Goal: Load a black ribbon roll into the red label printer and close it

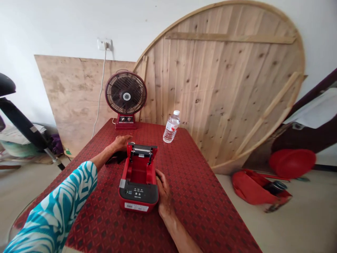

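A red and black label printer [138, 195] stands on the table with its cover [142, 151] raised, so its red inner bay shows no roll. Buttons and small printed marks sit on its black front panel, and a white label is on its front face. My left hand [122, 142] is at the left edge of the raised cover, fingers stretched out; whether it touches the cover is hard to tell. Along the printer's right side, my right hand [164, 193] is pressed with bent fingers, gripping it. A dark patch lies under my left wrist, too unclear to name.
A red table fan [126, 98] and a capped water bottle [171, 127] stand toward the back of the red patterned table [200, 200]. A round wooden board [223, 80] leans on the wall. On the floor at right are a red bag [247, 188] and a red basin [292, 163].
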A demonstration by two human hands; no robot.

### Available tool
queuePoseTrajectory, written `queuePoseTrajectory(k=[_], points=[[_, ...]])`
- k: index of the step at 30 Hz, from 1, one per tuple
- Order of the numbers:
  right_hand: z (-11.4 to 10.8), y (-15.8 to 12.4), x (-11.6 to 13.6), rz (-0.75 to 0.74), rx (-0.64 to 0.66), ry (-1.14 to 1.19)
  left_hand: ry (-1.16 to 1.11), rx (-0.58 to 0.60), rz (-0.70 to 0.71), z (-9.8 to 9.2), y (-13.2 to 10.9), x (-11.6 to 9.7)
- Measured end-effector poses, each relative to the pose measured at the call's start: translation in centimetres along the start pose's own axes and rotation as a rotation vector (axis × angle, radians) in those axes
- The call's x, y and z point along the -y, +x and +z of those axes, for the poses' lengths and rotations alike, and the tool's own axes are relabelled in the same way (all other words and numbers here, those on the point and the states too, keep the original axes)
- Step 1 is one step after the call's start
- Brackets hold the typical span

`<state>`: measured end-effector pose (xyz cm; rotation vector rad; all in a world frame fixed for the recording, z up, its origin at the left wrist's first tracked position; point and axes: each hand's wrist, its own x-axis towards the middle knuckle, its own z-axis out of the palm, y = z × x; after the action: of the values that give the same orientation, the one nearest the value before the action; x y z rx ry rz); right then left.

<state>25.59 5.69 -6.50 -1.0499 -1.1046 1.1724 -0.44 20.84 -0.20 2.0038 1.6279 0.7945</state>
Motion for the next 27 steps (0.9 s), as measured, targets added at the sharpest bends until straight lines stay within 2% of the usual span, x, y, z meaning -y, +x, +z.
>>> queuePoseTrajectory(k=[3, 6, 8, 11, 14, 17, 20, 23, 27], points=[[0.0, -0.1, 0.3, 0.018, 0.023, -0.001, -0.117, -0.075, -0.012, -1.9, -0.7, 1.9], [0.2, 0.0, 0.3, 0.043, 0.004, 0.006, -0.212, -0.059, -0.049, -3.1, -2.3, 3.7], [0.3, 0.1, 0.1, 0.041, -0.012, 0.028, -0.268, -0.007, -0.06, -3.2, -3.5, 4.5], [0.3, 0.2, -0.2, 0.015, -0.018, 0.037, -0.341, 0.021, -0.063, -2.3, -4.2, 4.6], [0.2, 0.3, -0.5, -0.015, -0.015, 0.004, -0.406, -0.013, -0.072, -1.3, -4.2, 4.1], [0.2, 0.5, -0.8, -0.025, -0.016, -0.008, -0.47, -0.055, -0.087, -1.4, -4.6, 3.2], [0.3, 0.7, -0.9, -0.044, -0.024, 0.006, -0.538, -0.079, -0.092, -3.0, -6.3, 2.3], [0.5, 0.7, -0.7, -0.045, -0.009, 0.005, -0.608, -0.055, -0.088, -5.0, -8.7, 0.9], [0.6, 0.6, -0.4, -0.043, 0.003, 0.006, -0.676, -0.002, -0.055, -6.3, -11.9, -2.4]])
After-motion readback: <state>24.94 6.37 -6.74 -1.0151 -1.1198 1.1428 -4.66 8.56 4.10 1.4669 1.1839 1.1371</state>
